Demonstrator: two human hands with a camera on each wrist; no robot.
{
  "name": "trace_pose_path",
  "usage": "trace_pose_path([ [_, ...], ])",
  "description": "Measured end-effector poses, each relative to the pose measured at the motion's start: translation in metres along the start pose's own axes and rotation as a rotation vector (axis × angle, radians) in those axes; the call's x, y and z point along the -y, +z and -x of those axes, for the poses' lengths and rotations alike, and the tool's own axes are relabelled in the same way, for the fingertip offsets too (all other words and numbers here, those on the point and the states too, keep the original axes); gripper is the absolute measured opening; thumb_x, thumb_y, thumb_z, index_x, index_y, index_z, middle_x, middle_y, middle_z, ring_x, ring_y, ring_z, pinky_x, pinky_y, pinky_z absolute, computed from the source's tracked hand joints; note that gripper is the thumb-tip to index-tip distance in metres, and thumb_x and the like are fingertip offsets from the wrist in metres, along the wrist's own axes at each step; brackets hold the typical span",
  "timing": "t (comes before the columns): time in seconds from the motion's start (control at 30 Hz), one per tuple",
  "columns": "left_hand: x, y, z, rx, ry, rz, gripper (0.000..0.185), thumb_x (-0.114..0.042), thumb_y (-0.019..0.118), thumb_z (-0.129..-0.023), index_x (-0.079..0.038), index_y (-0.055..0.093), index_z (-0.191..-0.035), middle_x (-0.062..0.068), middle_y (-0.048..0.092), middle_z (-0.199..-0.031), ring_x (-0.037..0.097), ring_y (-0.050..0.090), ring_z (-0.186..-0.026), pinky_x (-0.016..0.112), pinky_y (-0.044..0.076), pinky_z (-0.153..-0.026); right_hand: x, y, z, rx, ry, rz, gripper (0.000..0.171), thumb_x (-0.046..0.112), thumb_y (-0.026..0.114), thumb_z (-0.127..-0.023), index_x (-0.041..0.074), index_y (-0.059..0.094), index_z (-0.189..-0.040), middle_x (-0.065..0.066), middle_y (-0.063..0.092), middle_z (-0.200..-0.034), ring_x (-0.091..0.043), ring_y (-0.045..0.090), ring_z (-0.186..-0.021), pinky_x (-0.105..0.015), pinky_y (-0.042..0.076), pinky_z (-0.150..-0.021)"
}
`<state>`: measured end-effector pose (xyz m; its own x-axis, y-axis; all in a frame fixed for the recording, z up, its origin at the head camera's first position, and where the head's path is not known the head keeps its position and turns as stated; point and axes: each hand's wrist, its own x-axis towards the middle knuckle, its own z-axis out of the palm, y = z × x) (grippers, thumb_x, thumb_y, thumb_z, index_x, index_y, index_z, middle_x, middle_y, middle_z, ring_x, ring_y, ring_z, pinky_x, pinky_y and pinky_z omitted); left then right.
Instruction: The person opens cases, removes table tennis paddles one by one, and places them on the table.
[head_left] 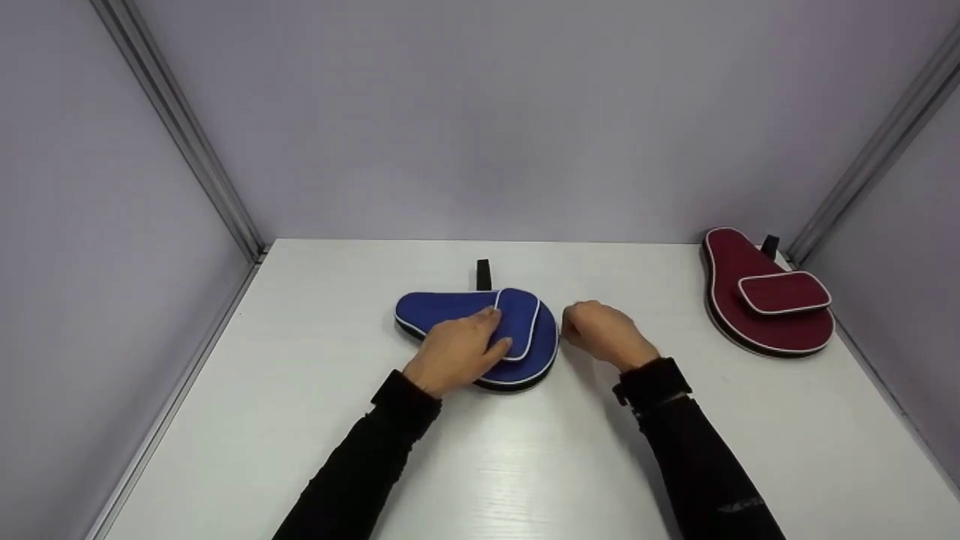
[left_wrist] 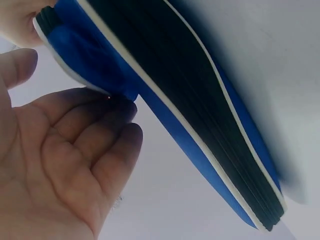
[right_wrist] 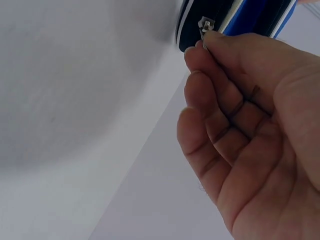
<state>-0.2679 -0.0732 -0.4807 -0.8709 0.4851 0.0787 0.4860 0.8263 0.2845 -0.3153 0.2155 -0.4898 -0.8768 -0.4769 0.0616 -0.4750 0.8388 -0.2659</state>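
Observation:
A blue table tennis paddle case [head_left: 442, 304] with white piping lies on the white table, its narrow end to the left. My left hand [head_left: 459, 349] rests on the case by its raised pocket [head_left: 517, 322]. In the left wrist view that hand's fingers [left_wrist: 112, 150] are relaxed and touch the pocket's edge. At the rounded right end, my right hand [head_left: 604, 330] pinches the zipper pull between thumb and forefinger. The right wrist view shows the metal zipper slider [right_wrist: 206, 24] on the dark side band, right at the fingertips.
A dark red paddle case [head_left: 739, 281] of the same shape lies at the table's back right, close to the right wall. A black strap [head_left: 484, 274] sticks out behind the blue case. Grey panels [head_left: 480, 120] enclose the white table [head_left: 315, 420] at the back and sides.

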Motion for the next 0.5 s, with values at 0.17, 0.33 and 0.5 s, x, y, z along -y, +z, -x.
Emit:
trace_pose_path([
  [0.17, 0.003, -0.001, 0.000, 0.047, 0.067, 0.031, 0.069, -0.046, 0.055, -0.123, 0.000, 0.054, -0.174, 0.020, 0.055, -0.181, 0.040, 0.061, -0.164, 0.057, 0.054, -0.135, -0.011, -0.001, 0.001, -0.012, 0.101, 0.019, 0.005, 0.002, 0.079, -0.104, 0.002, 0.083, -0.102, -0.012, 0.084, -0.099, -0.021, 0.071, -0.082, -0.045, 0.068, -0.074],
  [0.33, 0.018, -0.006, 0.000, 0.150, 0.137, 0.072, 0.074, -0.046, 0.059, -0.122, -0.005, 0.042, -0.181, 0.016, 0.043, -0.188, 0.035, 0.049, -0.174, 0.054, 0.045, -0.142, -0.017, -0.002, 0.000, 0.010, 0.173, 0.032, 0.011, 0.012, 0.081, -0.110, 0.002, 0.086, -0.108, -0.014, 0.086, -0.105, -0.023, 0.075, -0.086, -0.048, 0.070, -0.078],
  [0.5, 0.039, -0.013, 0.001, 0.221, 0.163, 0.065, 0.084, -0.049, 0.068, -0.118, -0.010, 0.037, -0.184, 0.010, 0.038, -0.192, 0.031, 0.041, -0.179, 0.051, 0.038, -0.147, -0.018, -0.002, -0.001, 0.029, 0.175, 0.020, 0.014, 0.012, 0.081, -0.111, 0.002, 0.089, -0.113, -0.016, 0.089, -0.112, -0.027, 0.081, -0.093, -0.051, 0.072, -0.083],
])
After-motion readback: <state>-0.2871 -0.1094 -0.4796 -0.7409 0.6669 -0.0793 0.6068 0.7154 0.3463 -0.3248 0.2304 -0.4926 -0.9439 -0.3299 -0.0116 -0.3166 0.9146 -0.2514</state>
